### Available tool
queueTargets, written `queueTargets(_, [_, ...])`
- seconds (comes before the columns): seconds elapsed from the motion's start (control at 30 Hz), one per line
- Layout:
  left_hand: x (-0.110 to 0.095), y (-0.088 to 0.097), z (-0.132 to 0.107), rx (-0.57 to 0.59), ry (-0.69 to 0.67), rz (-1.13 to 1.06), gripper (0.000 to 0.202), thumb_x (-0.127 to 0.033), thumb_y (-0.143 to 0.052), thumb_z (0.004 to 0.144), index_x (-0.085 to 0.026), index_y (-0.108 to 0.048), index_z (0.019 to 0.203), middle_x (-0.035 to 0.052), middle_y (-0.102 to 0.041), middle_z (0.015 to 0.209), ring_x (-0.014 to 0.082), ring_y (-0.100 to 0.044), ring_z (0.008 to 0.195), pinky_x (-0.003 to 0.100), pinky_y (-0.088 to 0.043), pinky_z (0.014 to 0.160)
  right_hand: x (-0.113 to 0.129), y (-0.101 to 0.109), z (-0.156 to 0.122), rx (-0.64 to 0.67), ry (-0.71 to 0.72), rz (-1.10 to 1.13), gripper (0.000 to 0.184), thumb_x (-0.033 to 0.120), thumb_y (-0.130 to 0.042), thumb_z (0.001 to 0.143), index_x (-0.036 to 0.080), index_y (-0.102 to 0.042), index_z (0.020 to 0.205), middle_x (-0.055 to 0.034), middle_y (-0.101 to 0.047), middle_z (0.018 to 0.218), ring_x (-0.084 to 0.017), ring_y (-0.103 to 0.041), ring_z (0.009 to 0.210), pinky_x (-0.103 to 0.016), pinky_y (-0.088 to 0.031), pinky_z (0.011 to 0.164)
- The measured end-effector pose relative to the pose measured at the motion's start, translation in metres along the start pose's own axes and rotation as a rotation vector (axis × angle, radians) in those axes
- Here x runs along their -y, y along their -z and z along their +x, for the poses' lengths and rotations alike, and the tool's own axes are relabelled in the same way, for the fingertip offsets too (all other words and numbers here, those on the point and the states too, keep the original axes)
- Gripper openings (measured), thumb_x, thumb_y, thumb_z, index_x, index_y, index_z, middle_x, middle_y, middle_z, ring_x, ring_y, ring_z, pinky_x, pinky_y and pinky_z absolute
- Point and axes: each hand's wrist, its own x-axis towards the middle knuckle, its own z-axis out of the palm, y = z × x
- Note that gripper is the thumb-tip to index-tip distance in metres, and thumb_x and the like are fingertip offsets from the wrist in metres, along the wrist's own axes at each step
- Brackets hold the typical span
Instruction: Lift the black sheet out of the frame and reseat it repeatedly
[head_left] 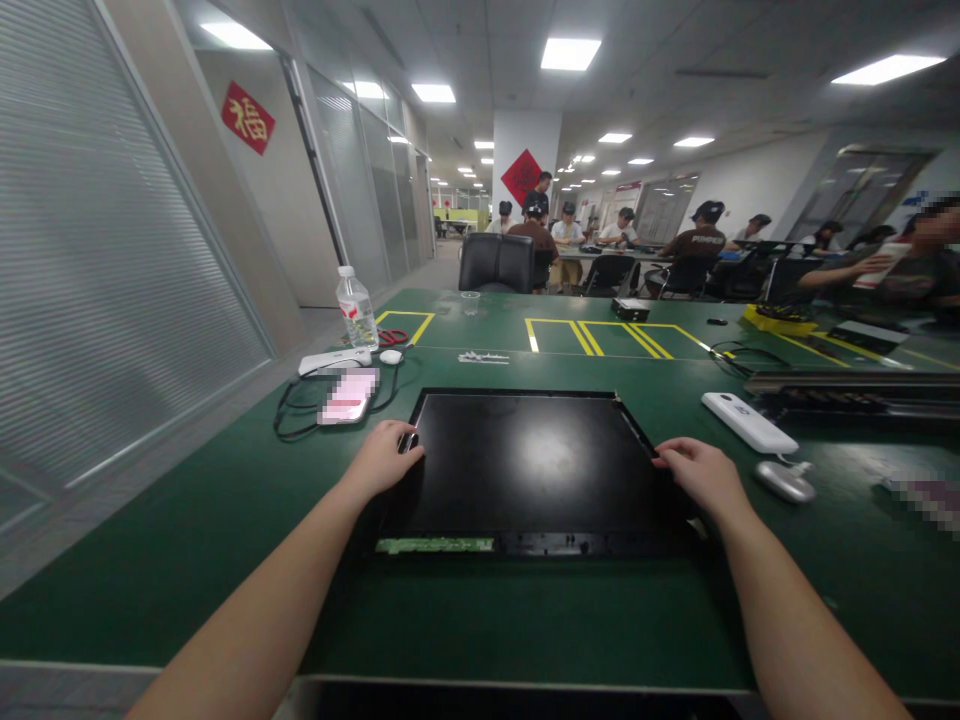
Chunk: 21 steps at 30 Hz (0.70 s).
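A flat black display panel in a dark frame lies on the green table in front of me, a ceiling light reflected in its surface. Along its near edge, at the left, runs a narrow green circuit board strip. My left hand is closed on the panel's left edge, thumb on top near the upper part of that side. On the opposite side, my right hand pinches the right edge between thumb and fingers. The undersides of both grips are hidden.
To the left are a phone, a white power bank, black cables, a water bottle and red-handled scissors. Another white power bank and a silver mouse-shaped device lie at right. A person sits far right.
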Motion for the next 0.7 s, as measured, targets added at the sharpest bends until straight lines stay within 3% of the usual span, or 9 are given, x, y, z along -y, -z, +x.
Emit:
queueTargets(0.23, [0.009, 0.005, 0.001, -0.035, 0.109, 0.089, 0.044, -0.038, -0.06, 0.078, -0.014, -0.062, 0.115, 0.0179, -0.067, 0.12, 0.0317, -0.063, 0.112, 0.038, -0.047, 0.094, 0.004, 0.001, -0.003, 0.025, -0.011, 0.011, 0.031, 0.039, -0.052, 0.073, 0.022, -0.073, 0.088, -0.0055, -0.075, 0.074, -0.022, -0.064, 0.069, -0.034, -0.044, 0.065])
queueTargets(0.5, [0.017, 0.002, 0.001, 0.038, 0.106, 0.245, 0.024, -0.037, -0.054, 0.078, -0.019, -0.068, 0.086, 0.0173, -0.064, 0.11, 0.0359, -0.061, 0.103, 0.043, -0.048, 0.088, 0.001, 0.0, -0.002, -0.08, 0.004, -0.033, 0.027, 0.034, -0.055, 0.071, 0.023, -0.074, 0.086, -0.005, -0.075, 0.086, -0.023, -0.065, 0.079, -0.031, -0.043, 0.066])
queueTargets(0.7, [0.018, 0.001, 0.001, 0.074, 0.048, 0.264, 0.03, -0.035, -0.047, 0.081, -0.018, -0.072, 0.08, 0.019, -0.061, 0.114, 0.0352, -0.059, 0.107, 0.045, -0.047, 0.093, -0.002, -0.006, 0.002, -0.012, 0.028, -0.068, 0.022, 0.032, -0.059, 0.072, 0.025, -0.076, 0.084, -0.0047, -0.074, 0.09, -0.023, -0.065, 0.084, -0.031, -0.046, 0.071])
